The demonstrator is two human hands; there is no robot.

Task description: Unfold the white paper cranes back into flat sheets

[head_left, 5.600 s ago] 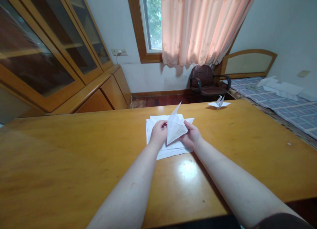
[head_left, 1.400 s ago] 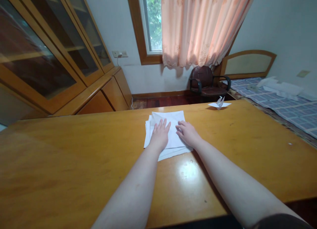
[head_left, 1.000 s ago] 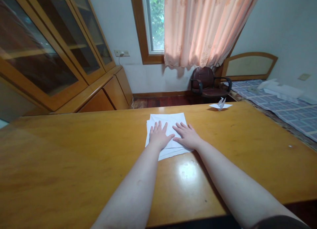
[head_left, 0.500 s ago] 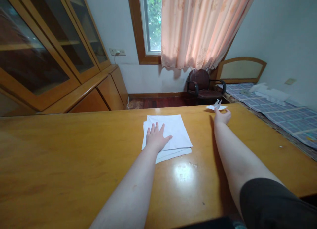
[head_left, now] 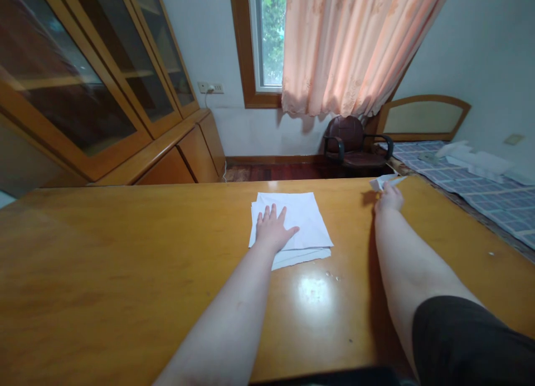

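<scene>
My left hand (head_left: 275, 229) lies flat with spread fingers on a small stack of white paper sheets (head_left: 309, 221). The sheets overlap unevenly, and a lower one with a rough edge sticks out toward me. Over at the far right of the table, my right hand (head_left: 389, 198) is closed on a folded white paper crane (head_left: 379, 182). The crane is tilted, its folded points rising past my fingers, which partly cover it. A shadow falls on the wood to its left.
The glossy wooden table (head_left: 125, 263) carries small specks. Beyond its far edge stand a dark red armchair (head_left: 355, 146) and a glass-door cabinet (head_left: 167, 135). At the right is a bed (head_left: 480, 180) with a checked cover and white items on it.
My right hand has turned the paper crane, which now tilts differently. My left hand stays flat on the sheets. The view has shifted slightly to the left.
</scene>
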